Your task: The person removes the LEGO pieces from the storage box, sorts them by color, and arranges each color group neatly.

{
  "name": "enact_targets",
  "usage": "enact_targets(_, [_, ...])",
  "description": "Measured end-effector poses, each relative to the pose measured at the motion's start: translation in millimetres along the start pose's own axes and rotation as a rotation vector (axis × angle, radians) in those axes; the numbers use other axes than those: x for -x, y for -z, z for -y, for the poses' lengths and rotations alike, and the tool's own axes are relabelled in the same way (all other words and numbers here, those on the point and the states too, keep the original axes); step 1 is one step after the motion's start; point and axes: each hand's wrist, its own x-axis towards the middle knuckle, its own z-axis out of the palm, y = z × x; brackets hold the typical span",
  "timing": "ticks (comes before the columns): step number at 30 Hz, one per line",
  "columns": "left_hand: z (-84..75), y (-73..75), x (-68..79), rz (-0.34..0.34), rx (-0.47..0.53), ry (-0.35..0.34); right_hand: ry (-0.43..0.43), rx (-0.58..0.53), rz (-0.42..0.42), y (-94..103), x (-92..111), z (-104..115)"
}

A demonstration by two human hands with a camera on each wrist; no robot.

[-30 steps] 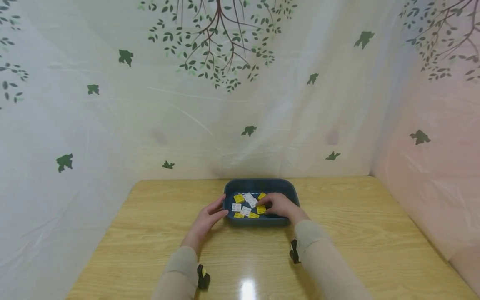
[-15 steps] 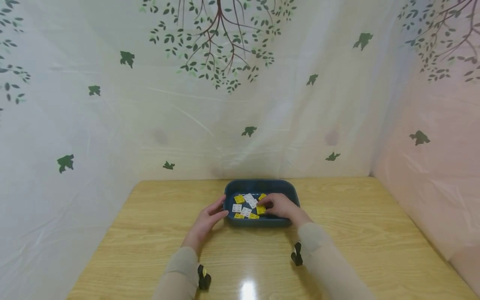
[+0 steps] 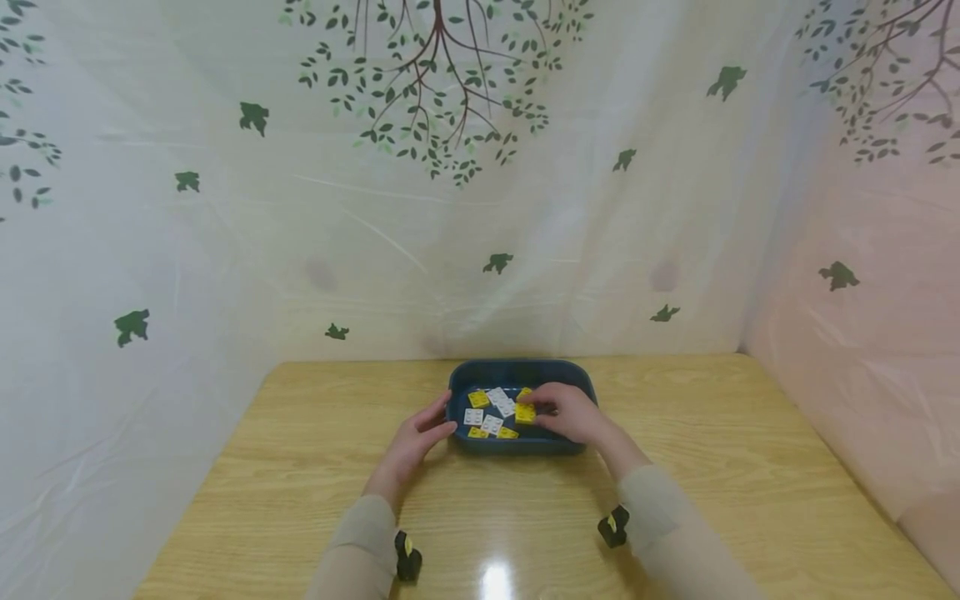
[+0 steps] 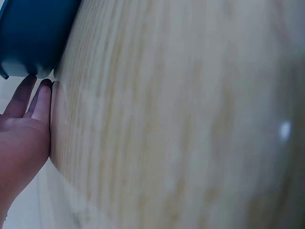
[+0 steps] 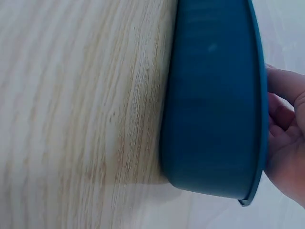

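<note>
A dark blue plastic tub [image 3: 517,447] holds several yellow and white toy building bricks. My right hand [image 3: 568,412] is inside its right part, pinching a yellow brick [image 3: 525,414] between thumb and fingers. Left of that brick lie white bricks [image 3: 492,424] and another yellow brick [image 3: 477,399]. My left hand [image 3: 415,436] rests against the tub's left end with its fingers extended. In the left wrist view, fingertips touch the tub wall [image 4: 35,36]. The right wrist view shows the tub's outer side [image 5: 214,105], whose rim hides the held brick and part of the right hand [image 5: 288,131].
The tub stands at the far edge of a wooden table [image 3: 360,400]. Behind it hangs a pale curtain [image 3: 390,250] printed with branches and green birds. Another stretch of curtain [image 3: 862,358] borders the table's right side.
My right hand and forearm have shifted a little to the right, and the pinched yellow brick has risen slightly. The left hand and tub stay almost where they were.
</note>
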Motion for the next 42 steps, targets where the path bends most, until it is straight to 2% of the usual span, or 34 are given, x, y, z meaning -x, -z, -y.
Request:
enact_targets(5, [1.7,0.0,0.0,-0.004,-0.010,-0.010,0.040,-0.011,-0.011,2.0,8,13])
enact_targets(15, [4.4,-0.5,-0.9,-0.013,-0.012,-0.022,0.034,-0.046,0.001,-6.0,17,38])
enact_targets(19, [5.0,-0.7,-0.8,-0.012,-0.009,-0.022,0.064,-0.068,0.007,-9.2,19,44])
enact_targets(27, [4.2,-1.8,0.3,-0.020,-0.042,-0.019,0.124,-0.058,0.015,-15.5,23,54])
enact_targets(33, [3.7,-3.0,1.0,-0.023,-0.032,-0.023,0.158,-0.035,0.019,-24.3,26,56])
enact_targets(42, [2.9,-2.6,3.3,-0.015,-0.037,-0.007,0.150,-0.042,0.079,-41.0,30,62])
